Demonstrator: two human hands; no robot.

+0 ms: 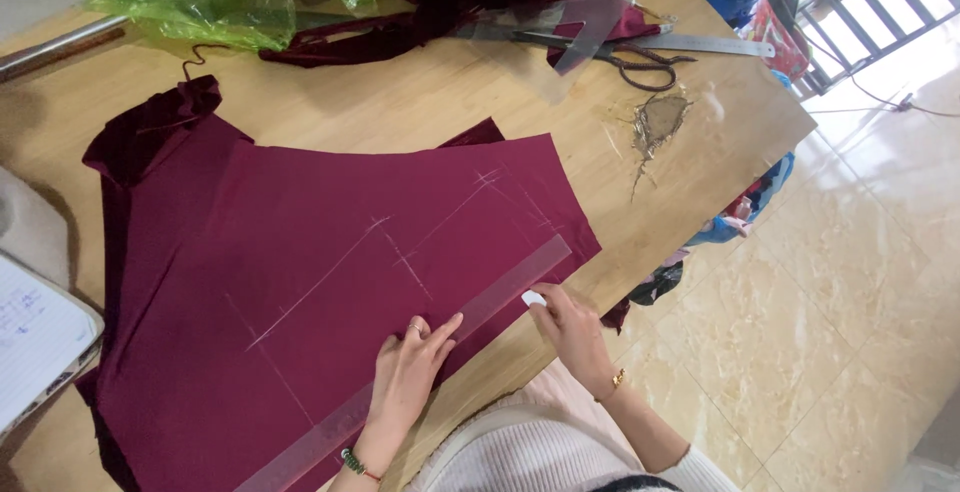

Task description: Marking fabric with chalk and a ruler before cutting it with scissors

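Head view, left hand [405, 377] flat on clear ruler [420, 352], right hand [570, 327] pinching white chalk [533, 298], maroon fabric [300, 282].

I see a pale wooden table [420, 112] filling most of the view, its surface gouged near the far right corner [660, 120]. Beyond its edge, I note a glossy floor [830, 282] of beige marbled tiles reflecting daylight. A dark metal railing [860, 2] stands at the upper right. A thin cable [880, 102] trails across the tiles there.
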